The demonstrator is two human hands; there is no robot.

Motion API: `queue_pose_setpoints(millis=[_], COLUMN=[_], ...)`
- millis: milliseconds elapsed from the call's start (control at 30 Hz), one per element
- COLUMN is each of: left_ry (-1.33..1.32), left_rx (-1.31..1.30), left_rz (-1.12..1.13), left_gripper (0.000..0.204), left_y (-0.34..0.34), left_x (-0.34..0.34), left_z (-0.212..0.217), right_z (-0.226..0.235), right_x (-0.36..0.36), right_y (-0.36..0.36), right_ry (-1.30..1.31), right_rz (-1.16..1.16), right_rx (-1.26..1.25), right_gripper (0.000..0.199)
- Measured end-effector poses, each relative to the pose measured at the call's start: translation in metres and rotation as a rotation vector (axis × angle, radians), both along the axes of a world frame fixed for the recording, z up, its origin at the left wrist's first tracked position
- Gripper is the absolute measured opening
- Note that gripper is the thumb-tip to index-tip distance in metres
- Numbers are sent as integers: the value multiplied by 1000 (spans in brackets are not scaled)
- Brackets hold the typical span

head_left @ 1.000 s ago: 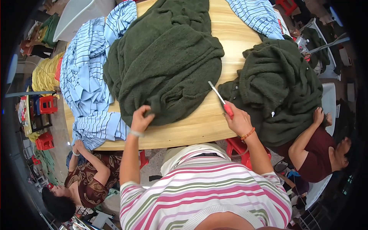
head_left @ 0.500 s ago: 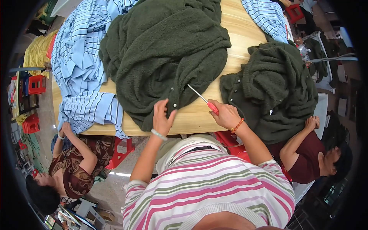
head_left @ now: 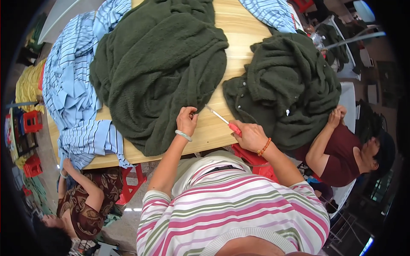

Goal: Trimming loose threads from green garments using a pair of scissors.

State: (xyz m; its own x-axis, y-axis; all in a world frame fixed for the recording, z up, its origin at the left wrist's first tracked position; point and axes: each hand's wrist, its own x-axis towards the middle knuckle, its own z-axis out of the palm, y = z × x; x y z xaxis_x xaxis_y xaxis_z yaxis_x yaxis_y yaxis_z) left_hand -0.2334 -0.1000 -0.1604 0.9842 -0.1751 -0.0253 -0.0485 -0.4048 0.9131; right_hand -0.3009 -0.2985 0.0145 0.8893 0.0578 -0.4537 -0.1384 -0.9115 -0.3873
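1. As you bend over the desk, the dark green garment lies heaped in front of you, a little to your left, its near end close to the desk's front edge.
2. Its long axis runs from the far side of the desk toward you, with loose folds throughout; you cannot tell which end is the collar.
3. Your left hand has its fingers curled in at the garment's near right edge, seemingly pinching a bit of cloth.
4. Your right hand is wrapped firmly round the handle of a red-handled tool, whose slim shaft points away from you and leftward; its tip is just beside the garment's edge, contact unclear.
5. You seem to be at the step of bringing tip and pinched cloth together; the next move calls for a steady left pinch and careful aim, clear of your fingers.
6. To your right sits a second dark green pile, with a co-worker's hands beside it; to your left, blue striped cloth and another co-worker.
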Motion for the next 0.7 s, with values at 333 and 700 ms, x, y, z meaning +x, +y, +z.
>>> queue_pose_setpoints(millis=[333, 700], left_ry=[313, -342], left_rx=[-301, 409], left_rz=[-17, -166], left_gripper=[9, 25], left_y=[20, 36], left_x=[21, -42], left_z=[-50, -2], right_z=[-29, -56], right_x=[-19, -35], right_y=[13, 1], right_ry=[71, 97], right_rz=[126, 80], right_rx=[28, 58], right_gripper=[20, 26])
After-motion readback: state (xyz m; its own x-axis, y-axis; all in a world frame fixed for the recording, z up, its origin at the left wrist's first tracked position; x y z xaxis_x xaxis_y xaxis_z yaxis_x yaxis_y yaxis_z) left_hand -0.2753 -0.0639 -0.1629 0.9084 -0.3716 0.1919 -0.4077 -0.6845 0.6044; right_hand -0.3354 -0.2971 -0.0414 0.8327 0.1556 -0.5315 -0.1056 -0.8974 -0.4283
